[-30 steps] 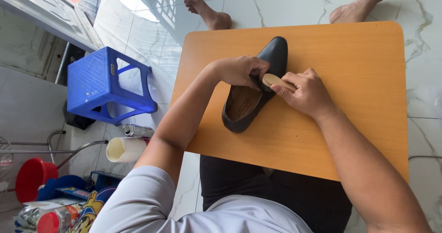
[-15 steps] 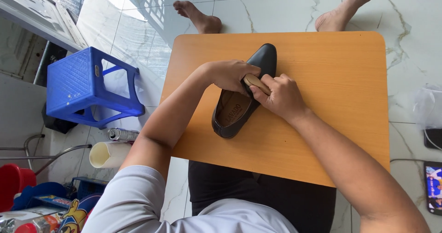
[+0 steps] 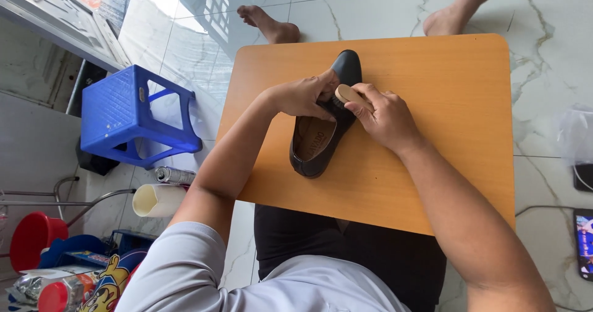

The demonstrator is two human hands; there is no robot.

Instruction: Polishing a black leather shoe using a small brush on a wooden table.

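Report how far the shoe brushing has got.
Done: the black shoe lies on the orange table, steadied by the left hand. In hand: the right hand presses a wooden brush on its upper. Left: remaining surface; no finished shine can be judged.

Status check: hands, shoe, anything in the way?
Left hand steadying black shoe on orange table. Right hand gripping wooden brush against shoe's upper. Nothing in the way.

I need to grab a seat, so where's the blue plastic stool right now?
In the head view the blue plastic stool stands on the marble floor, left of the orange table and the left hand, beyond the white cup.
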